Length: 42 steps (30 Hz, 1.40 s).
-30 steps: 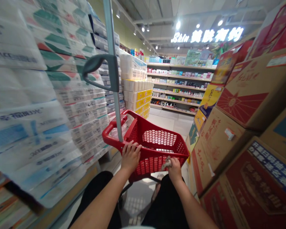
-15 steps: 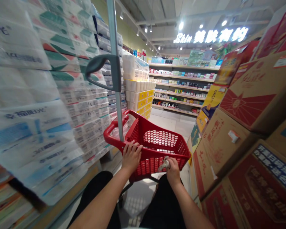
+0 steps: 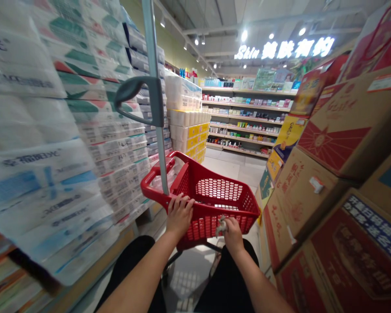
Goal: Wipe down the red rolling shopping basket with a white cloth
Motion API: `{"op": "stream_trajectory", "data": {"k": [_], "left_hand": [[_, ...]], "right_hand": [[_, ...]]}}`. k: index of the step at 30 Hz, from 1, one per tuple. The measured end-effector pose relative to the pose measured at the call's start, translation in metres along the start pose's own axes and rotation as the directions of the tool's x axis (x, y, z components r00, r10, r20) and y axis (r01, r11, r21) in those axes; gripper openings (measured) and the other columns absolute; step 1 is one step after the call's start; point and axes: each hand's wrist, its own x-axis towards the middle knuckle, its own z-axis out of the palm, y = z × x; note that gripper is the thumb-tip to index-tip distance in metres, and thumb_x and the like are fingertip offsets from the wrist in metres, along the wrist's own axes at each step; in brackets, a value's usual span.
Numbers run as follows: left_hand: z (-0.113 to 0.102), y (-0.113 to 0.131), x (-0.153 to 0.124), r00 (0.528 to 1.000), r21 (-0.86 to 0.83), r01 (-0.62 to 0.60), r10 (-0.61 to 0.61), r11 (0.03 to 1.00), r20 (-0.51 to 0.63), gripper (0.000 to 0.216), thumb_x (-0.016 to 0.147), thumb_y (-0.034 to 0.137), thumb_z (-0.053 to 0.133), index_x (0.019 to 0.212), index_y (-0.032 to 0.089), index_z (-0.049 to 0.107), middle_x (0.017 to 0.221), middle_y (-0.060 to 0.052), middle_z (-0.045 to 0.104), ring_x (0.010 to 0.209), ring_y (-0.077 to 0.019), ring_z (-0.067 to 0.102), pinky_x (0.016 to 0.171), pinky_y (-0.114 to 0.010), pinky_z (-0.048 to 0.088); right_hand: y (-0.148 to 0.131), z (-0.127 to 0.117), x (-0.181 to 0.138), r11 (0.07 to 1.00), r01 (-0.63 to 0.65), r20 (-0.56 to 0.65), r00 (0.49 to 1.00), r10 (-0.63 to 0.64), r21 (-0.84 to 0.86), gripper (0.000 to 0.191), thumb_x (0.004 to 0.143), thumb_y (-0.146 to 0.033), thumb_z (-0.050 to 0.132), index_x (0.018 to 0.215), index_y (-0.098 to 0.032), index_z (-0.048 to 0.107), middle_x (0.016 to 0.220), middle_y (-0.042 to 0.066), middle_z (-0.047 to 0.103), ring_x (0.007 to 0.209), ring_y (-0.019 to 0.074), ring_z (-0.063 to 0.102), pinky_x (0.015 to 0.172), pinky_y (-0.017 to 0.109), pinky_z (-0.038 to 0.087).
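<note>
A red plastic shopping basket stands in front of me in a narrow store aisle, with a grey pull handle pole rising from its near left corner. My left hand rests on the basket's near rim beside the pole, fingers curled over the edge. My right hand is closed around a small crumpled grey-white thing, held against the basket's near wall. The inside of the basket looks empty.
Stacked packs of tissue paper wall the left side. Cardboard boxes are piled on the right. The tiled aisle floor runs ahead to shelves of small goods under a lit sign.
My right hand has shifted slightly left along the basket's near wall with the crumpled thing. The left hand and basket stay about where they were.
</note>
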Motion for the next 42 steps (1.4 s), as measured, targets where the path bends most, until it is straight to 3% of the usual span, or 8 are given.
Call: {"op": "stream_trajectory", "data": {"k": [3, 7, 12, 18, 23, 27, 31, 42], "left_hand": [[-0.001, 0.0, -0.001, 1.0, -0.001, 0.0, 0.0, 1.0, 0.006, 0.028, 0.087, 0.026, 0.051, 0.113, 0.028, 0.062, 0.119, -0.004, 0.062, 0.127, -0.0275, 0.042, 0.111, -0.046, 0.024], [-0.002, 0.001, -0.001, 1.0, -0.002, 0.008, -0.008, 1.0, 0.009, 0.028, 0.088, 0.025, 0.05, 0.113, 0.028, 0.062, 0.119, -0.004, 0.062, 0.127, -0.0268, 0.042, 0.112, -0.046, 0.023], [-0.003, 0.001, -0.002, 1.0, -0.01, 0.0, 0.0, 1.0, 0.003, 0.028, 0.088, 0.025, 0.051, 0.113, 0.027, 0.063, 0.119, -0.004, 0.062, 0.126, -0.0273, 0.042, 0.111, -0.046, 0.023], [-0.003, 0.001, -0.002, 1.0, -0.004, 0.001, -0.001, 1.0, 0.012, 0.028, 0.088, 0.025, 0.051, 0.114, 0.028, 0.062, 0.12, -0.004, 0.062, 0.127, -0.0279, 0.042, 0.111, -0.047, 0.023], [-0.002, 0.0, -0.003, 1.0, -0.003, -0.001, 0.001, 1.0, -0.006, 0.029, 0.087, 0.025, 0.051, 0.114, 0.028, 0.062, 0.119, -0.005, 0.062, 0.127, -0.0274, 0.043, 0.111, -0.047, 0.024], [-0.001, 0.0, -0.003, 1.0, -0.007, -0.003, 0.003, 1.0, -0.005, 0.03, 0.086, 0.025, 0.052, 0.114, 0.028, 0.063, 0.119, -0.005, 0.062, 0.127, -0.0279, 0.043, 0.111, -0.047, 0.024], [-0.002, 0.001, -0.002, 1.0, -0.01, 0.002, -0.002, 1.0, 0.003, 0.029, 0.087, 0.025, 0.052, 0.114, 0.028, 0.062, 0.12, -0.005, 0.062, 0.127, -0.0284, 0.042, 0.112, -0.048, 0.023], [-0.008, 0.004, -0.002, 1.0, -0.035, -0.002, 0.003, 0.999, 0.017, 0.03, 0.087, 0.024, 0.051, 0.115, 0.027, 0.061, 0.12, -0.004, 0.062, 0.127, -0.0283, 0.042, 0.112, -0.047, 0.024]], "right_hand": [[-0.002, 0.003, 0.001, 0.999, 0.051, -0.05, 0.997, -0.051, -0.005, 0.038, 0.073, -0.005, 0.046, 0.099, -0.021, 0.067, 0.103, 0.009, 0.061, 0.099, 0.0222, 0.056, 0.09, 0.037, 0.048], [-0.002, 0.007, 0.002, 0.999, 0.04, 0.041, 0.998, -0.039, -0.033, 0.034, 0.073, -0.005, 0.046, 0.092, -0.021, 0.069, 0.093, 0.008, 0.063, 0.092, 0.0221, 0.058, 0.084, 0.035, 0.05], [-0.001, 0.01, 0.0, 0.999, 0.047, -0.079, 0.996, -0.048, -0.016, 0.038, 0.073, -0.006, 0.046, 0.102, -0.021, 0.066, 0.105, 0.01, 0.061, 0.1, 0.0228, 0.057, 0.092, 0.038, 0.047], [-0.003, 0.013, -0.002, 0.999, 0.043, -0.09, 0.995, -0.044, -0.008, 0.039, 0.071, -0.004, 0.046, 0.101, -0.02, 0.065, 0.102, 0.01, 0.061, 0.098, 0.0227, 0.057, 0.091, 0.037, 0.048], [-0.008, 0.014, -0.002, 0.998, 0.057, -0.012, 0.998, -0.058, -0.009, 0.035, 0.074, -0.007, 0.046, 0.097, -0.021, 0.066, 0.097, 0.008, 0.061, 0.093, 0.0217, 0.058, 0.085, 0.035, 0.05], [-0.011, 0.013, -0.001, 0.995, 0.098, -0.045, 0.994, -0.099, -0.004, 0.037, 0.074, -0.006, 0.046, 0.1, -0.023, 0.066, 0.1, 0.008, 0.062, 0.097, 0.0215, 0.057, 0.088, 0.036, 0.049], [-0.011, 0.011, -0.001, 0.996, 0.076, 0.038, 0.996, -0.075, -0.041, 0.037, 0.075, -0.005, 0.045, 0.098, -0.022, 0.067, 0.098, 0.007, 0.063, 0.096, 0.0212, 0.058, 0.086, 0.034, 0.05], [-0.014, 0.014, -0.006, 0.995, 0.091, 0.072, 0.993, -0.089, -0.032, 0.039, 0.074, -0.003, 0.045, 0.1, -0.022, 0.067, 0.102, 0.008, 0.063, 0.098, 0.0212, 0.057, 0.086, 0.032, 0.049]]}}
